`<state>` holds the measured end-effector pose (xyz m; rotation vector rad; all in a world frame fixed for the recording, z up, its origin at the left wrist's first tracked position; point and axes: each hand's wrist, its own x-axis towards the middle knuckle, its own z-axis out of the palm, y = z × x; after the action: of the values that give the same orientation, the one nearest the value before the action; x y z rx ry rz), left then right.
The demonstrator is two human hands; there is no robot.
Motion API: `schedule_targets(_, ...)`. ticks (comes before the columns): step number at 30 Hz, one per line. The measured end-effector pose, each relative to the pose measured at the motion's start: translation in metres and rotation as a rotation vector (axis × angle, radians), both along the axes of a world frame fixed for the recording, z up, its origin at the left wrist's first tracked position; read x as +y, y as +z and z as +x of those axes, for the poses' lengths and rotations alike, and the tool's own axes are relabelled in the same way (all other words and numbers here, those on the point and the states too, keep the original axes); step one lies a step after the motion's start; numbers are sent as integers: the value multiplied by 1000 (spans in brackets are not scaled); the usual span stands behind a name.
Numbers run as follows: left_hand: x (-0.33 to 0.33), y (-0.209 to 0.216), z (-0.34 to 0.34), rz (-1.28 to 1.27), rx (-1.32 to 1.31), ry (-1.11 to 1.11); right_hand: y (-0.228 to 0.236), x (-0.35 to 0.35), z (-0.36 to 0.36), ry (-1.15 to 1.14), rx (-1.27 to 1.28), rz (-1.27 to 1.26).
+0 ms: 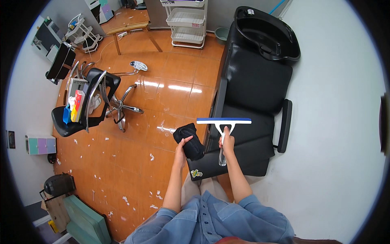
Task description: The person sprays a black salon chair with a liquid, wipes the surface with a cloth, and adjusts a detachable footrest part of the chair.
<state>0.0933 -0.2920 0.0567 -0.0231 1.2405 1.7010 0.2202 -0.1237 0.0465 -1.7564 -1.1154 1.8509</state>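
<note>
My right hand (pixel 228 142) is closed around the handle of a squeegee (pixel 224 121) with a white frame and a blue blade edge. It is held upright, blade away from me, over a black padded shampoo chair (pixel 248 128). To its left, my left hand (pixel 183 149) grips a folded black cloth (pixel 190 140), thumb on top and the other fingers mostly hidden beneath. The cloth is beside the chair's left edge, apart from the squeegee. A green and yellow sticker (pixel 196 173) is on the chair's near corner.
A black wash basin (pixel 268 34) tops the chair's far end, against the white wall (pixel 333 122). A white tiered cart (pixel 187 20) and green bucket (pixel 222 35) stand beyond. At left are black salon chairs (pixel 69 126), one carrying boxes. White scraps (pixel 152 157) litter the orange tiles.
</note>
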Motion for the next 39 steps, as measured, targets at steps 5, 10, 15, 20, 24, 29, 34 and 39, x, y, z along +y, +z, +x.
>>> schedule_targets(5, -1, -14, -14, -7, 52, 6, -22, -3, 1, -62, 18, -23)
schedule_targets(10, -3, -12, -22, -2, 83, -11, -24, 11, -11, -114, 8, 7)
schedule_targets(15, -1, -3, -25, 5, 127, -36, -8, 46, -35, -162, 36, 139)
schedule_targets(20, 1, 0, -31, 19, 161, -61, 19, 78, -56, -165, 88, 134)
schedule_targets(24, 7, 8, -30, 36, 126, -99, 23, 76, -56, -162, 54, 147)
schedule_targets(29, 5, 18, -27, 58, 122, -87, 21, 27, -36, -68, -20, 75)
schedule_targets(34, 1, 16, -28, 88, 155, -124, 12, -21, -14, -88, -48, 29)
schedule_targets(39, 1, 21, -27, 87, 113, -129, 8, -35, -6, -137, -16, 38)
